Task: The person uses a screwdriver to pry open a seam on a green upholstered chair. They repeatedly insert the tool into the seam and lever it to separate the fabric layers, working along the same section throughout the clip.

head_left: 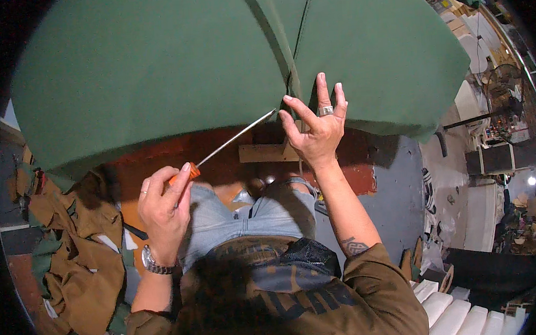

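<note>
My left hand [164, 212] grips the orange handle of a screwdriver [218, 148], whose long metal shaft points up and right toward the seam of a large green upholstered piece [153, 64]. The tip reaches the lower edge of the green fabric near the seam. My right hand [317, 128], with a ring on one finger, presses its spread fingers against that lower edge, just right of the screwdriver tip. A wristwatch sits on my left wrist. My jeans-clad legs show below the hands.
A bare wooden frame part [267, 152] shows under the green fabric. Brown and green fabric scraps [78, 250] lie heaped at the left. White cushions [457, 312] lie at the lower right. Cluttered workshop shelves and furniture [497, 149] stand at the right.
</note>
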### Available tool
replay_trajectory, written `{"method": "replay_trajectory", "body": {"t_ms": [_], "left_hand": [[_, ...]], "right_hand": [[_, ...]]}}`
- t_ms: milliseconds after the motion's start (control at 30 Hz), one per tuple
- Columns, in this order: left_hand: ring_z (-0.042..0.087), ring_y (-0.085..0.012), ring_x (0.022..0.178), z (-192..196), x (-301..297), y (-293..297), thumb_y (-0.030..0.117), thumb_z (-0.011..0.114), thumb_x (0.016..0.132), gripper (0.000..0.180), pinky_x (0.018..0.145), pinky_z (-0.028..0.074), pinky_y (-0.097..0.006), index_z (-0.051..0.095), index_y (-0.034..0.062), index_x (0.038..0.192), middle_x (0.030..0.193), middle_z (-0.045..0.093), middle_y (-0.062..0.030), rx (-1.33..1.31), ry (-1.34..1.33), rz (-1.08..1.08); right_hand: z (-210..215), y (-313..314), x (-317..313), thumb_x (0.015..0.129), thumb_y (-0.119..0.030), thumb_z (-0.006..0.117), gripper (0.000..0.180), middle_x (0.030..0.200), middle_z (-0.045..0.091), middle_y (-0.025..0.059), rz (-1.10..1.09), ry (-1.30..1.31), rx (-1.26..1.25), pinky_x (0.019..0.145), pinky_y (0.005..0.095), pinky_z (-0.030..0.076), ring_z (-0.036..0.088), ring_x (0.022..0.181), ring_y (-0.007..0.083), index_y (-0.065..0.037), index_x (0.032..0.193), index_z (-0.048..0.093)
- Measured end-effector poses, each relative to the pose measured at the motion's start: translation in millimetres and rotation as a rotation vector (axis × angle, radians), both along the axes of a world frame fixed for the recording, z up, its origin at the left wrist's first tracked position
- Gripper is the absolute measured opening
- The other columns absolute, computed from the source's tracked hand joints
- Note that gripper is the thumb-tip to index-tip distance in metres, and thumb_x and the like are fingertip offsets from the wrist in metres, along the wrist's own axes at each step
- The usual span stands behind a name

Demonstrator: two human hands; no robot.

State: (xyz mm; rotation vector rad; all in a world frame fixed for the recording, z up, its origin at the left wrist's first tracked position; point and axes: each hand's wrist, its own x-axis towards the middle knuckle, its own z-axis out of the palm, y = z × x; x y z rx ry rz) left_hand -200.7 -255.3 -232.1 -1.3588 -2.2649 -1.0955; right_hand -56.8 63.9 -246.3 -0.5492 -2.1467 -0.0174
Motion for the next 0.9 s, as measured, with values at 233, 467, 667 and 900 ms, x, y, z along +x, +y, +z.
{"method": "replay_trajectory", "body": {"t_ms": [233,467,667,900], "left_hand": [[0.07,-0.0272,0.097,5.2,-10.5,-0.3,0.002,0.089,0.083,0.046,0.087,0.057,-0.039,0.083,0.016,0.127,0.114,0.077,-0.0057,-0.057,0.07,-0.013],[0.071,-0.0263,0.091,8.1,-10.2,2.1,0.004,0.09,0.082,0.045,0.08,0.058,-0.037,0.084,0.0154,0.125,0.112,0.077,-0.0055,-0.057,0.093,-0.022],[0.07,-0.0253,0.09,7.7,-9.7,4.8,0.005,0.09,0.083,0.042,0.081,0.057,-0.037,0.084,0.0129,0.124,0.111,0.078,-0.0052,-0.031,0.073,-0.04],[0.068,-0.0249,0.088,7.1,-3.2,4.9,0.004,0.09,0.083,0.04,0.08,0.057,-0.037,0.085,0.0118,0.122,0.11,0.078,-0.0054,0.032,-0.028,-0.002]], "right_hand": [[2.0,0.3,1.7,0.076,-0.035,0.091,0.038,0.171,0.053,0.0054,0.014,-0.015,-0.038,0.116,0.0799,0.039,0.04,0.156,0.0534,-0.044,0.113,0.085],[-0.2,2.6,1.2,0.074,-0.035,0.09,0.039,0.17,0.055,0.002,0.005,0.0,-0.023,0.116,0.0765,0.041,0.042,0.154,0.0521,-0.044,0.112,0.086],[-1.8,1.3,1.1,0.073,-0.036,0.091,0.04,0.169,0.056,0.0022,-0.027,-0.003,0.017,0.119,0.0651,0.04,0.043,0.152,0.0466,-0.044,0.112,0.087],[0.4,4.1,3.1,0.075,-0.039,0.091,0.037,0.166,0.059,0.0058,-0.008,-0.018,0.061,0.119,0.0553,0.037,0.042,0.153,0.0403,-0.042,0.111,0.086]]}}
